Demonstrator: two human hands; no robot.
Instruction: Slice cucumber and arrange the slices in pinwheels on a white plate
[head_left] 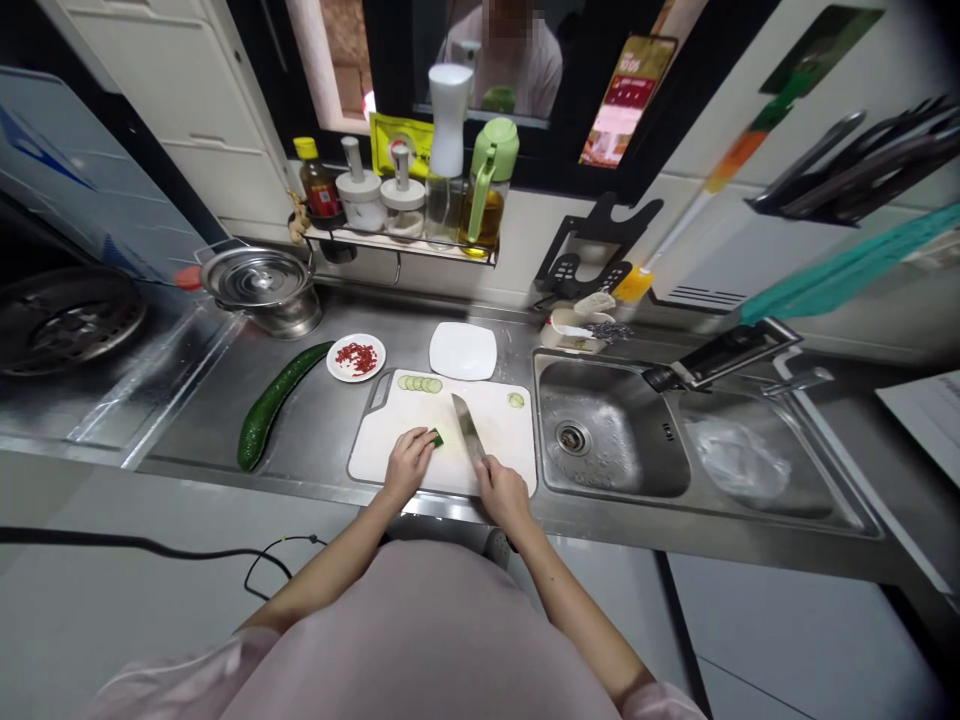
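On the white cutting board (382,450), my left hand (409,462) is closed over a short piece of cucumber (438,438), of which only a green end shows past the fingers. My right hand (504,492) grips a kitchen knife (469,428) by its handle, the blade pointing away from me, a little to the right of the piece. A row of thin cucumber slices (420,384) lies along the board's far left edge. Another small pile of slices (516,400) rests near its far right corner.
Left of the board are a long whole cucumber (277,405) and a small plate (337,372) of chopped red pieces. Behind it stands a white square dish (463,352). A sink (615,480) adjoins on the right. A lidded pot (289,318) and a spice shelf (450,246) are farther back.
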